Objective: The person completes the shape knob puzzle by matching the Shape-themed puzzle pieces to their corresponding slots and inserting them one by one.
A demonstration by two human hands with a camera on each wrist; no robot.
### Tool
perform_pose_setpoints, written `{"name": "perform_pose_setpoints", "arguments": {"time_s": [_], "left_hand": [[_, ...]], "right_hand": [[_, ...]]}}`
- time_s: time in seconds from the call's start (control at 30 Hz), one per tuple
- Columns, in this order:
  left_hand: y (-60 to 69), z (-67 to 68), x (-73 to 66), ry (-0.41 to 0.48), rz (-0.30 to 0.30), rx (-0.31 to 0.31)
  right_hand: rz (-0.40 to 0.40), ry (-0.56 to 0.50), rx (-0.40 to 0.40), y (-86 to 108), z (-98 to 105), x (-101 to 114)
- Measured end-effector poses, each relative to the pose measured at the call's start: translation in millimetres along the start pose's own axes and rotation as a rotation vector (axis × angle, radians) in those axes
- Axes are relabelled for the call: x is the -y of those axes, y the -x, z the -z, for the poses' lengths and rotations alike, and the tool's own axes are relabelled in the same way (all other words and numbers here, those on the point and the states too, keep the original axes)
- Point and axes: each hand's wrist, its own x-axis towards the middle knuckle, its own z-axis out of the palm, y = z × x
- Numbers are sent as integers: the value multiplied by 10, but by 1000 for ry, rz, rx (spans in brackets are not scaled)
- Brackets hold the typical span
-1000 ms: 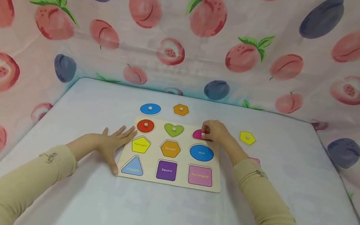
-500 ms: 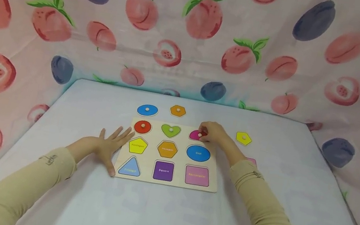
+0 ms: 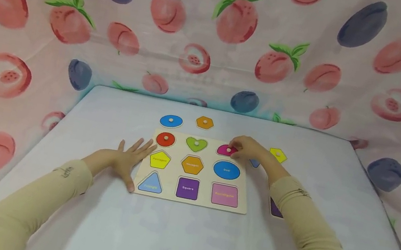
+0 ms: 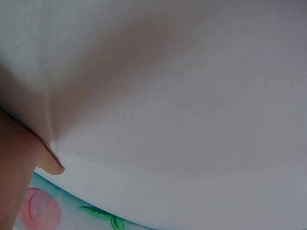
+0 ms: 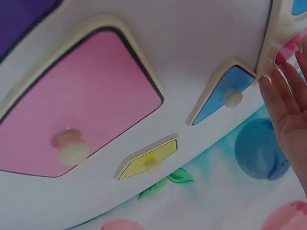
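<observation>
Pinkish-white fabric printed with peaches and plums (image 3: 201,27) walls in the far side and both flanks. Before it spreads a pale tabletop (image 3: 180,242). Two beige sleeves, the left one (image 3: 30,198) and the right one (image 3: 314,234), reach in from the near side.

A light wooden puzzle board (image 3: 169,186) lies flat at the middle of the tabletop, its middle and near rows showing coloured recesses (image 3: 227,170) with printed shape names. The left hand (image 3: 125,163) has its fingers spread and straight, touching the board's left edge. The right hand (image 3: 246,147) pinches the half-round magenta piece (image 3: 223,150) at the far right of the board.

A pink piece (image 5: 96,100) and a purple piece (image 3: 276,210) lie to the right of the board, the purple one partly covered by the right sleeve. Beyond the board's far edge, a blue oval (image 3: 175,124) lies left of an orange hexagon (image 3: 200,125). In the far row sit a red circle (image 3: 164,143) at left and a green heart (image 3: 195,147) beside it. A yellow pentagon (image 3: 280,158) and a blue triangle (image 5: 223,91) rest to the right, the triangle closer to the board. Pale round knobs (image 5: 74,151) top the loose pieces.
</observation>
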Motion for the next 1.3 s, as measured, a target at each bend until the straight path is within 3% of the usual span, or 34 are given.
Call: {"name": "perform_pose_setpoints", "arguments": {"time_s": [0.3, 0.5, 1.1, 1.3], "left_hand": [[-22, -6, 12, -7, 2, -4], [-10, -1, -3, -6, 4, -13], [10, 22, 13, 40, -5, -4], [9, -5, 5, 48, -9, -2]], "right_hand": [[73, -54, 21, 71, 93, 2], [63, -69, 4, 120, 152, 16], [22, 48, -41, 329, 214, -94], [-13, 3, -77, 468, 249, -146]]}}
